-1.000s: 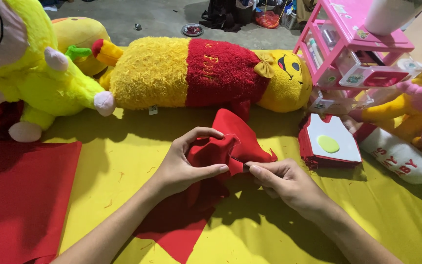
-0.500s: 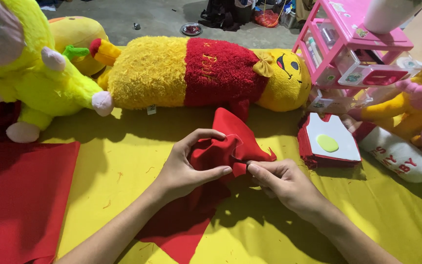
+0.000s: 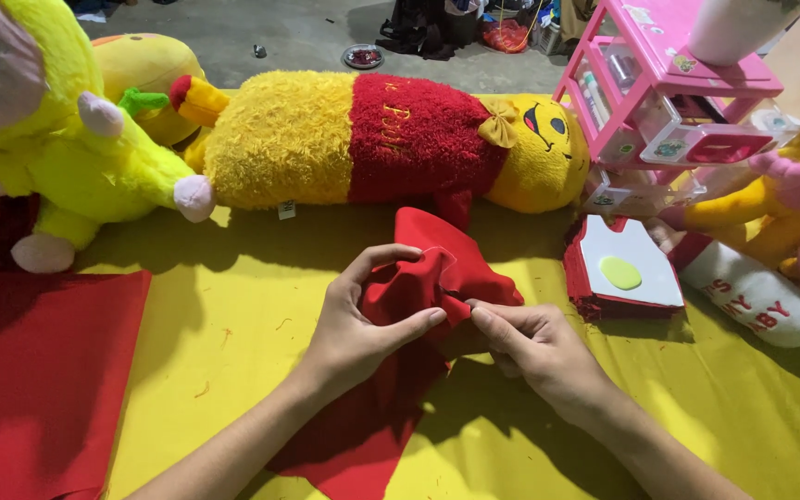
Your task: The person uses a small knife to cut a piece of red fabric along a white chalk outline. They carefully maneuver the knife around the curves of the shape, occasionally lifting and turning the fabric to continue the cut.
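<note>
Near the front edge of the yellow cloth (image 3: 233,343), a piece of red fabric (image 3: 418,306) lies between the two hands, its lower end trailing toward the viewer and its upper part bunched up. The left hand (image 3: 363,319) pinches the gathered folds between thumb and fingers; the right hand (image 3: 539,347) grips the fabric's right edge with its fingertips, just beside the left thumb. A flat red sheet (image 3: 39,380) lies at the left edge. Farther right sits a stack of red and white cut pieces (image 3: 627,273). Beyond, along the far edge, lie a long yellow-and-red plush bolster (image 3: 381,139) and a yellow plush toy (image 3: 67,139).
</note>
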